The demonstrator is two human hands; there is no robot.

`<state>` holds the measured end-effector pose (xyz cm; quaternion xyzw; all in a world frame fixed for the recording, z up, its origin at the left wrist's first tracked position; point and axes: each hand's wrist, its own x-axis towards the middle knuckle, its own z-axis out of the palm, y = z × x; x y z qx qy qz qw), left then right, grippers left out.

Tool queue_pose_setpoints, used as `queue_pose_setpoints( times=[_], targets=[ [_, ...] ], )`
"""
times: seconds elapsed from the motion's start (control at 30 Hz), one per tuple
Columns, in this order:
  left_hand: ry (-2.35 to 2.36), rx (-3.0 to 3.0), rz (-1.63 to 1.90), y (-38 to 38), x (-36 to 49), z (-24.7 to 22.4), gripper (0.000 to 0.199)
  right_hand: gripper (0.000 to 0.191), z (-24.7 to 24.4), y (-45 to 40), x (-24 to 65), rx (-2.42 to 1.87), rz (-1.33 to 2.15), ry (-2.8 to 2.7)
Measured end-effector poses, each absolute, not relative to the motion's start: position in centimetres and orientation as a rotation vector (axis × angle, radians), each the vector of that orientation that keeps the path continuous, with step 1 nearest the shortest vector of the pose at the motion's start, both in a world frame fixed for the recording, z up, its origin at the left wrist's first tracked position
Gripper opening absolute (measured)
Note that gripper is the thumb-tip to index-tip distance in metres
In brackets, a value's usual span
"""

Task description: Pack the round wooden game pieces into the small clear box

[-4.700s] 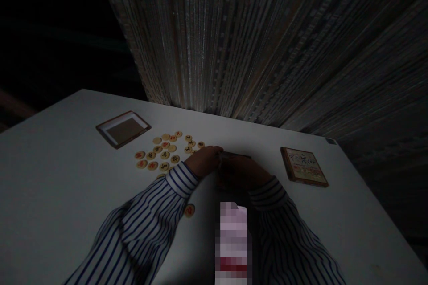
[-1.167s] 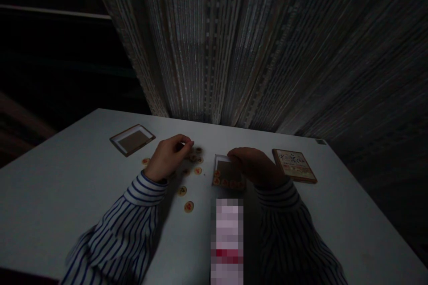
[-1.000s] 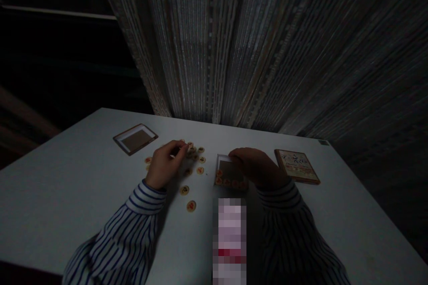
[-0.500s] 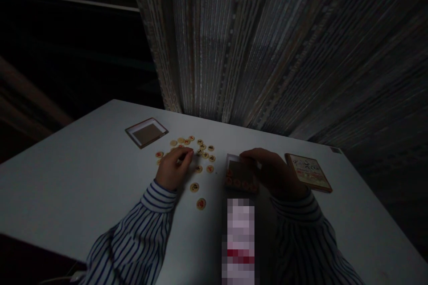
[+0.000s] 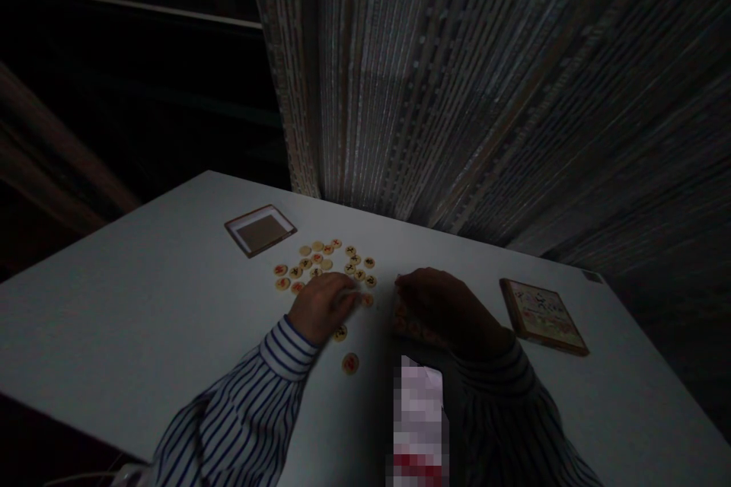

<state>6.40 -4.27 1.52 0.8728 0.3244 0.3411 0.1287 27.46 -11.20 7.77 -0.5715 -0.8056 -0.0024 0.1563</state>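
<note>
Round wooden pieces with red and black characters (image 5: pixel 350 363) lie scattered over the middle of the white table. Among them is my left hand (image 5: pixel 325 307), fingers pinched together at the near right side of the group; whatever they hold is too blurred to name. To its right, my right hand (image 5: pixel 451 312) covers much of a small box (image 5: pixel 422 332) that has several pieces along its near side. The fingers of my right hand are bent over the far edge of this box, and its inside is mostly hidden.
An open shallow tray (image 5: pixel 263 232) lies at the back left of the white table (image 5: pixel 142 304). A box lid with printed characters (image 5: pixel 545 317) is at the right. A pixelated object (image 5: pixel 419 411) stands at the near edge. A striped curtain (image 5: pixel 388 76) hangs behind.
My left hand has moved right and nearer, uncovering several pieces at the left of the group. My right hand has shifted left over the box. The view has shifted slightly.
</note>
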Motion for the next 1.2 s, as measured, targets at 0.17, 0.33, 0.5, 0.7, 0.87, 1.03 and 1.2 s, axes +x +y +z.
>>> queue_pose_setpoints(
  times=[0.17, 0.33, 0.5, 0.7, 0.87, 1.03, 1.2],
  targets=[
    [0.978, 2.611, 0.846, -4.7, 7.4, 0.9, 0.021, 0.02, 7.9, -11.3, 27.7, -1.707, 0.031, -2.397],
    [1.004, 2.65, 0.726, -4.9, 8.2, 0.0, 0.022, 0.022, 8.0, -11.1, 27.5, -1.768, 0.1, -2.424],
    [1.024, 2.661, 0.706, -4.7, 8.4, -0.5, 0.022, 0.023, 7.8, -11.0, 27.8, -1.762, 0.133, -2.44],
    [1.018, 2.652, 0.72, -4.4, 8.6, -0.9, 0.022, 0.023, 7.4, -10.8, 27.7, -1.822, 0.198, -2.423],
    [1.017, 2.654, 0.667, -4.3, 8.9, -0.8, 0.023, 0.022, 7.4, -10.7, 27.1, -1.931, 0.245, -2.461],
    [1.015, 2.659, 0.651, -4.2, 8.9, -1.3, 0.022, 0.021, 7.2, -10.6, 26.7, -1.91, 0.279, -2.508],
    [1.034, 2.666, 0.659, -4.2, 9.1, -1.4, 0.021, 0.021, 7.0, -10.5, 26.6, -1.887, 0.275, -2.505]
  ],
)
